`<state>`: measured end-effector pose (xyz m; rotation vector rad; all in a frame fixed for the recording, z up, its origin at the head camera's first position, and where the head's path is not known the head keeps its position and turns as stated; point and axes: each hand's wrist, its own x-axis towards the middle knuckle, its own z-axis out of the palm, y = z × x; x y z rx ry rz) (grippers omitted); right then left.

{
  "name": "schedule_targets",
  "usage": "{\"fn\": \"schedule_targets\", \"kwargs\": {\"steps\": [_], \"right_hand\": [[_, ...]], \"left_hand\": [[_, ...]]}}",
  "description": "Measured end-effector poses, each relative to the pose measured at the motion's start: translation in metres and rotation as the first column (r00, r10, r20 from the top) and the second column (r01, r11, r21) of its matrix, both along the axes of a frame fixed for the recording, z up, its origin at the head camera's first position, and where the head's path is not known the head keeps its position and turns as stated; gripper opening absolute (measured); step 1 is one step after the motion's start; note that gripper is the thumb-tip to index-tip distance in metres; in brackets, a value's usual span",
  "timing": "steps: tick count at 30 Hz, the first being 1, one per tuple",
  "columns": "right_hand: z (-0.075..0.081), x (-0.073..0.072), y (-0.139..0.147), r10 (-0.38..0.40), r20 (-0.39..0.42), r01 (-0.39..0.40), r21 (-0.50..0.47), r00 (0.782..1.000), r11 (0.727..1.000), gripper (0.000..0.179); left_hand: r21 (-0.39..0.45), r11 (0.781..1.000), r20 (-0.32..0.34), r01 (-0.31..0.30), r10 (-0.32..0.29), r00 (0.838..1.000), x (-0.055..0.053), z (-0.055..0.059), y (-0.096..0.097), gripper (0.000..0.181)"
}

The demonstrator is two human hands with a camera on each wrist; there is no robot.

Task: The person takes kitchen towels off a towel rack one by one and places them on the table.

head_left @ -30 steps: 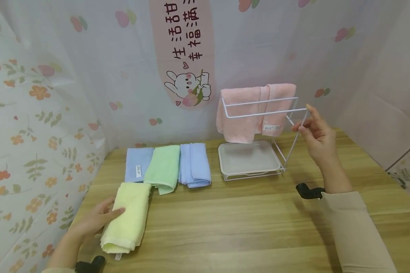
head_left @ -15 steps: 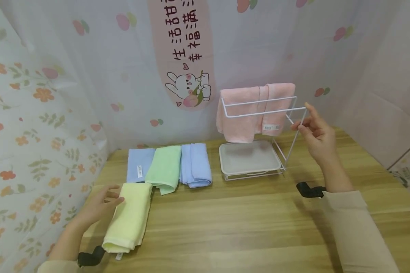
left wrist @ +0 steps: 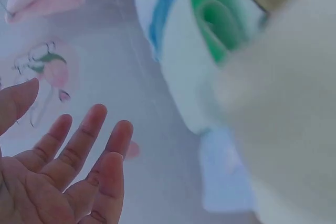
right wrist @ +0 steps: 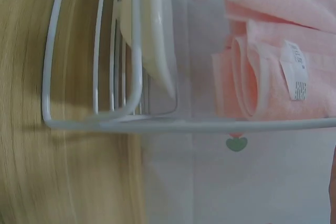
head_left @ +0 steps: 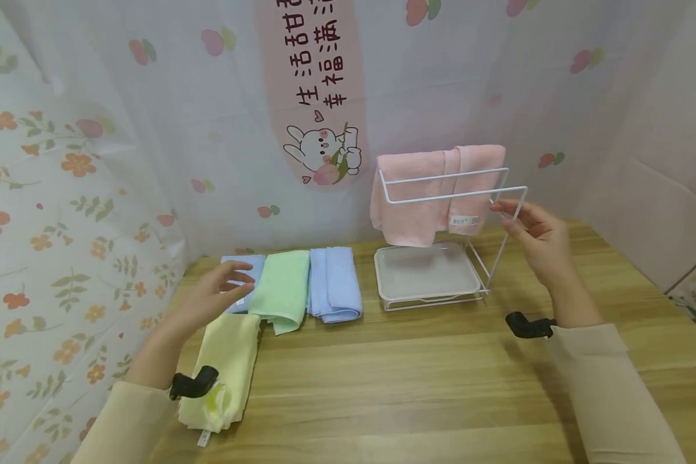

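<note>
counts: 2 hands, 1 white wire rack (head_left: 458, 195), 1 shallow tray (head_left: 426, 270), 2 blue towels, 1 green towel (head_left: 281, 283), 1 yellow towel (head_left: 234, 348), 2 black wrist mounts. pink cloth (head_left: 408, 212) on the rack hangs in 2 side-by-side folded sections; can't tell if that's one towel or two. 1 label on the pink cloth.

left hand (head_left: 211, 296): well open, fingers spread and slightly bent, holding nothing, over the left blue towel (head_left: 257, 263). right hand (head_left: 536, 241): thumb and fingers bent round the rack's right side post, nearly closed; can't tell how firm. rack upright at the back right of the table (head_left: 394, 386), tray in its base. green towel sits between left blue and right blue towel (head_left: 336, 283), yellow just in front of left blue and green.

vs 0.5 s ago: left hand was at the yellow towel, now off it and further back; its sleeve and mount are over the yellow instead. right index finger was up at the rack's top corner, now lower. rack and towels otherwise look unmoved; head view shifted slightly.
</note>
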<state>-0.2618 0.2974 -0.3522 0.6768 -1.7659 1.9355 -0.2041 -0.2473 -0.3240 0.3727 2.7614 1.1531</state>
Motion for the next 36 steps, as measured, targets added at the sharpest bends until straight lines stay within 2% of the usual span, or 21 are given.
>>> {"fn": "schedule_targets", "kwargs": {"steps": [5, 8, 11, 16, 18, 24, 31, 36], "right_hand": [[-0.005, -0.002, 0.003, -0.034, -0.035, 0.034, -0.014, 0.999, 0.999, 0.029], [-0.009, -0.002, 0.004, -0.055, -0.053, 0.052, -0.059, 0.997, 0.997, 0.026], [-0.013, -0.002, 0.005, -0.047, -0.058, 0.04, -0.117, 0.997, 0.992, 0.027], [-0.014, -0.002, 0.006, -0.06, -0.01, 0.058, -0.141, 0.998, 0.988, 0.034], [-0.013, -0.002, 0.007, -0.044, 0.014, 0.045, -0.144, 0.999, 0.989, 0.036], [-0.012, -0.003, 0.011, 0.093, 0.03, -0.085, -0.19, 0.995, 0.978, 0.037], [-0.013, -0.006, 0.014, 0.118, 0.125, -0.11, -0.075, 0.985, 0.991, 0.034], [-0.015, -0.008, 0.013, 0.202, 0.144, -0.187, -0.108, 0.969, 0.976, 0.036]], "left_hand": [[0.03, 0.996, -0.052, 0.085, -0.084, 0.995, -0.023, 0.018, 0.035, 0.044], [0.05, 0.993, -0.074, 0.102, -0.098, 0.992, -0.037, 0.027, 0.057, 0.044], [0.104, 0.987, -0.081, 0.118, -0.11, 0.991, -0.051, 0.036, 0.076, 0.042], [0.19, 0.969, -0.121, 0.155, -0.134, 0.984, -0.07, 0.048, 0.105, 0.041], [0.222, 0.961, -0.138, 0.164, -0.136, 0.981, -0.077, 0.053, 0.116, 0.041], [0.281, 0.944, -0.175, 0.172, -0.126, 0.977, -0.095, 0.063, 0.148, 0.04], [0.33, 0.929, -0.189, 0.166, -0.108, 0.976, -0.11, 0.07, 0.177, 0.043], [0.347, 0.927, -0.179, 0.144, -0.086, 0.98, -0.117, 0.072, 0.191, 0.045]]}}
